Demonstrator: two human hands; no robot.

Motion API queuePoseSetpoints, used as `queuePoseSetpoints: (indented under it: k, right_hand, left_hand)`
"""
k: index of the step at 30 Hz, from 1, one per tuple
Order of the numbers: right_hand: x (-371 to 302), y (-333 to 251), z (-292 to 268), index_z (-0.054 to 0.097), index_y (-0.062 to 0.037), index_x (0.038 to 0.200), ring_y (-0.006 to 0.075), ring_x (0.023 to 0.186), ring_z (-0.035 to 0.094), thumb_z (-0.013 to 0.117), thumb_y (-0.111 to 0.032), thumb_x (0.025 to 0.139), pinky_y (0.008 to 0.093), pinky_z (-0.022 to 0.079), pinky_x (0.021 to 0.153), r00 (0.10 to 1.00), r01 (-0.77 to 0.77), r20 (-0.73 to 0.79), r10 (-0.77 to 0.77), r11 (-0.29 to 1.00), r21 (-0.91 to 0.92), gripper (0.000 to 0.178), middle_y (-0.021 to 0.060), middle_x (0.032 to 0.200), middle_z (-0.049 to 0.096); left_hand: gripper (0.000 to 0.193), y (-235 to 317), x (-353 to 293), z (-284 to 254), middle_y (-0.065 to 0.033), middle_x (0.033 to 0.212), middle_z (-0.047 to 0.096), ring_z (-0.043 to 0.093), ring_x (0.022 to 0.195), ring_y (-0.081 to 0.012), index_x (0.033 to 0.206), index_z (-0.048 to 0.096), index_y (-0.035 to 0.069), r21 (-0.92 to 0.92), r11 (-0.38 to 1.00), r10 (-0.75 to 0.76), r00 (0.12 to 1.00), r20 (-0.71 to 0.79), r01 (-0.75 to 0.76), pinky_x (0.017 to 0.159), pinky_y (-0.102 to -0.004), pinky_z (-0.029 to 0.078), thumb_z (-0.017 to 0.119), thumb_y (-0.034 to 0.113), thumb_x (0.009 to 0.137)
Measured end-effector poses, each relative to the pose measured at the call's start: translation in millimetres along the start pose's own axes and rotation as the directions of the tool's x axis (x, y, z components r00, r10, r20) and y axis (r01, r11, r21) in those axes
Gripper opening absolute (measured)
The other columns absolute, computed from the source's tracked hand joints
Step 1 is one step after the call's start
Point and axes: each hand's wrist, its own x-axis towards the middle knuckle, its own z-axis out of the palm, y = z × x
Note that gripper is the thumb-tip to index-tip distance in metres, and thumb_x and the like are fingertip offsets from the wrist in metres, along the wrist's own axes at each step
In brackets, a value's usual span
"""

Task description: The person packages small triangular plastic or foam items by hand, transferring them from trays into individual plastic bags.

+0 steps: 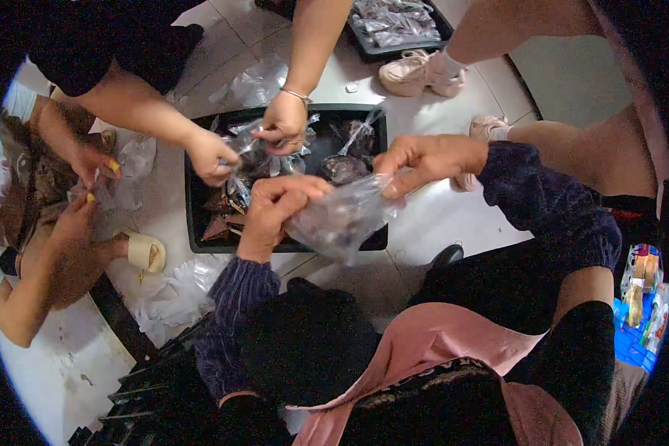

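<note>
Over the near side of a black tray, my left hand and my right hand stretch a clear plastic bag between them. Fingers of both hands pinch its upper edge. Something dark and blurred lies inside the bag; its kind I cannot make out. Just beyond it in the tray are knotted clear bags with dark contents. Loose reddish-brown pointed pieces lie in the tray's left part. Across from me, another person's hands hold a further clear bag.
Left of me, a co-worker's hands handle clear plastic. Loose bags lie on the tiled floor by a cream slipper. At the far side stand a tray of filled bags and pink shoes. Black crates are nearby.
</note>
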Motion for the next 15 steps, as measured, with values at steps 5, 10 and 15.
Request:
queuePoseSetpoints:
  k: [5, 10, 15]
  right_hand:
    - [-14, -29, 13, 0.064, -0.0011, 0.073, 0.0196, 0.084, 0.053, 0.066, -0.017, 0.082, 0.034, 0.042, 0.075, 0.981, 0.19, -0.012, -0.195, 0.965, -0.183, 0.018, 0.0038, 0.072, 0.059]
    - [-28, -15, 24, 0.061, -0.0071, 0.074, 0.0267, 0.083, 0.055, 0.059, -0.019, 0.073, 0.0414, 0.045, 0.076, 0.988, 0.094, 0.075, -0.134, 0.139, -0.986, 0.012, 0.007, 0.082, 0.059]
    - [46, 34, 26, 0.059, -0.0081, 0.083, 0.0285, 0.092, 0.056, 0.056, -0.017, 0.079, 0.0397, 0.046, 0.079, 0.841, 0.25, 0.182, -0.51, 0.068, -0.966, 0.011, 0.009, 0.089, 0.057]
  left_hand:
    - [0.015, 57, -4, 15, -0.0123, 0.103, 0.068, 0.065, 0.094, -0.0214, 0.089, 0.072, 0.003, 0.533, 0.84, -0.071, 0.952, 0.297, -0.103, 0.084, -0.031, 0.049, 0.068, 0.016, 0.082]
    - [0.017, 57, -12, 24, -0.0131, 0.105, 0.059, 0.06, 0.095, -0.0309, 0.089, 0.065, 0.005, 0.842, 0.407, -0.085, 0.903, 0.421, -0.354, 0.079, -0.0382, 0.049, 0.068, 0.019, 0.08]
    - [0.016, 52, -80, 6, -0.0177, 0.099, 0.057, 0.054, 0.097, -0.0352, 0.092, 0.057, -0.001, 0.97, -0.158, -0.363, 0.924, 0.118, -0.186, 0.086, -0.0446, 0.046, 0.053, 0.003, 0.076]
